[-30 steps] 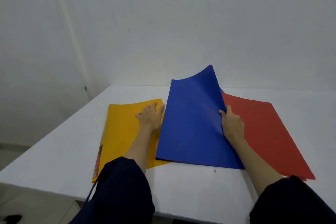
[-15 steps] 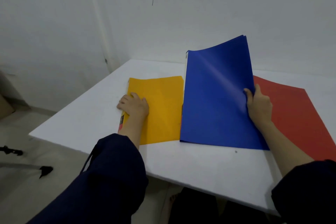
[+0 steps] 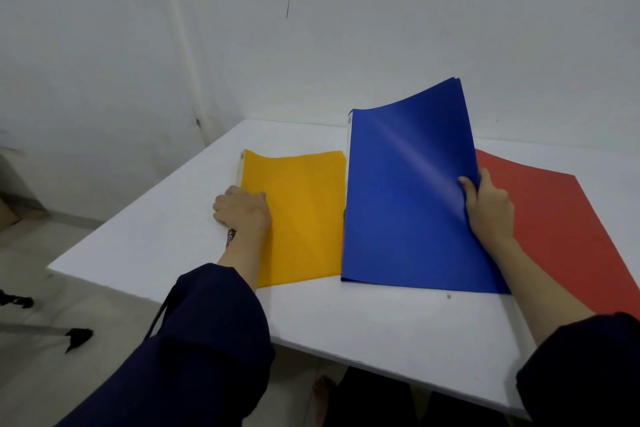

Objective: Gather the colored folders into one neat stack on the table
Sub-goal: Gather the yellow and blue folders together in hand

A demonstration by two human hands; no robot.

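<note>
Three folders lie on the white table (image 3: 363, 329). The yellow folder (image 3: 304, 211) is at the left, and my left hand (image 3: 242, 211) grips its left spine edge with fingers curled over it. In the middle, the blue folder (image 3: 405, 204) has its right edge lifted and curled up. My right hand (image 3: 488, 208) pinches that raised edge, thumb on top. The red folder (image 3: 561, 229) lies flat at the right, partly under the blue one and under my right forearm.
A white wall stands close behind the table. The table's left and near edges drop off to a pale floor, where a black stand leg (image 3: 74, 336) lies at the lower left. Bare feet show under the near edge.
My left hand slid from the yellow folder's right part to its left spine edge and closed on it. The blue folder's right edge rose higher in my right hand.
</note>
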